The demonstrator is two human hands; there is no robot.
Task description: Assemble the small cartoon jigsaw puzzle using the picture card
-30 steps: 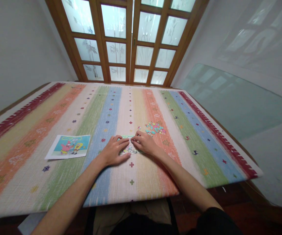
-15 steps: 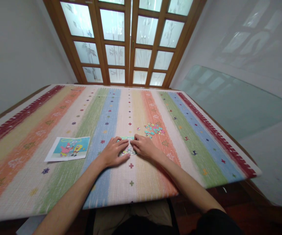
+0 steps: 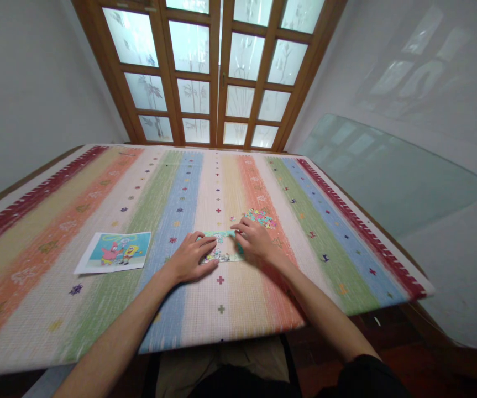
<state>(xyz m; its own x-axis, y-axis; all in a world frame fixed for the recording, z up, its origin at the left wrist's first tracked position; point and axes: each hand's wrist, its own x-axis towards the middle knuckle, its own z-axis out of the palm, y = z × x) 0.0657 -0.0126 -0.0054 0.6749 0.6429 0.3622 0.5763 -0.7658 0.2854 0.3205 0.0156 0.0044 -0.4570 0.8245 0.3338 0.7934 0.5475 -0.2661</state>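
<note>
A partly assembled jigsaw puzzle (image 3: 225,255) lies on the striped tablecloth, its frame of pieces enclosing a bare gap. Across its left side rests my left hand (image 3: 193,257), fingers stretched out and touching the pieces, with nothing gripped. My right hand (image 3: 255,239) hovers at the puzzle's right side, close to the heap of loose pieces (image 3: 260,216); its fingers are bent but apart, and I see nothing between them. The hand covers part of the puzzle's right edge. One loose piece (image 3: 232,219) sits apart, left of the heap.
Left of the puzzle lies a printed reference picture (image 3: 114,252) of cartoon characters on white paper. The striped tablecloth (image 3: 155,326) covers a wide table whose near edge is at my lap. Wooden doors with glass panes (image 3: 194,94) stand behind the far edge.
My right hand has moved away from the puzzle's middle, rightward toward the loose pieces, uncovering more of the puzzle. My left hand has stayed in place.
</note>
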